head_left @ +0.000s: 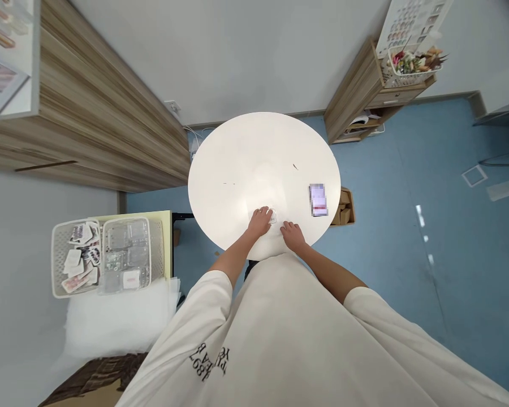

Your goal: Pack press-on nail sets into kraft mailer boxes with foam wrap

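My left hand is on the white round table near its front edge. Its thumb and fingers are closed at a small clear, whitish object, whose kind is too small to make out. To the right, my right hand rests on the tabletop with its fingers a little bent and apart, and nothing visible in them. Around the small object a faint pale sheet seems to lie on the white surface. A phone, its screen blurred out, lies to the right of both hands.
A small dark mark shows on the tabletop. At left, white baskets hold cards and clear boxes, above a stack of translucent bags. A wooden cabinet stands behind left, a drawer unit behind right. A box sits below the table.
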Tool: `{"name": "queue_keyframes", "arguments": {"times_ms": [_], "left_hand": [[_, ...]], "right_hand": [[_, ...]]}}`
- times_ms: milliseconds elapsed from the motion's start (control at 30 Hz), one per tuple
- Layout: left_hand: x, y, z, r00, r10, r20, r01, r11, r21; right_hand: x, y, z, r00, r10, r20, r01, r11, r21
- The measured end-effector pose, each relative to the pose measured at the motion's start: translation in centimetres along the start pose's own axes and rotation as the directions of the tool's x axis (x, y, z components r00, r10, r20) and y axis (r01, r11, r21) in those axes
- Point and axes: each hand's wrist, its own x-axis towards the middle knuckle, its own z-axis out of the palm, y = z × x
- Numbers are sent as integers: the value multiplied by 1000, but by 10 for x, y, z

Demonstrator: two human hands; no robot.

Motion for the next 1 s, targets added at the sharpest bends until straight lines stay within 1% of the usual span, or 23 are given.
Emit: {"name": "queue_keyframes", "arguments": {"times_ms": [67,200,267,333,400,467,533,633,700,733,800,1000], "left_hand": [[-6,-1,-5,1000,-8,-8,8,1000,-19],[-23,-4,-19,996,-76,-49,73,995,-69],[-33,-3,-26,995,-81,-51,76,993,-93],[-39,0,-31,998,-57,-39,53,993,-103],[-43,5,-33,999,-32,-13,31,995,-97],[-42,10,-33,1000,-20,4,20,997,-76],[-37,12,-32,999,-32,-3,32,998,-52],[-26,10,-31,991,-129,-24,128,991,-45],[-18,6,-32,979,-204,-10,203,977,-58],[-15,4,-32,973,-229,5,229,971,-64],[-9,1,-34,967,-254,32,256,964,-70],[0,-3,-33,959,-272,79,275,961,-37]], "right_hand": [[1,0,-4,1000,1,20,-1,1000,-1],[9,2,-17,998,40,43,-42,998,46],[16,6,-27,996,85,27,-87,990,114],[26,12,-37,991,135,14,-135,968,213],[37,19,-47,983,178,53,-185,926,330],[48,24,-55,970,216,108,-242,864,441],[55,28,-59,961,230,154,-277,799,534],[57,32,-60,959,224,175,-284,720,634],[54,33,-58,963,222,152,-266,699,664],[52,34,-57,966,218,137,-253,704,663],[50,35,-55,973,202,112,-227,746,627],[59,39,-52,986,145,77,-164,883,440]]}}
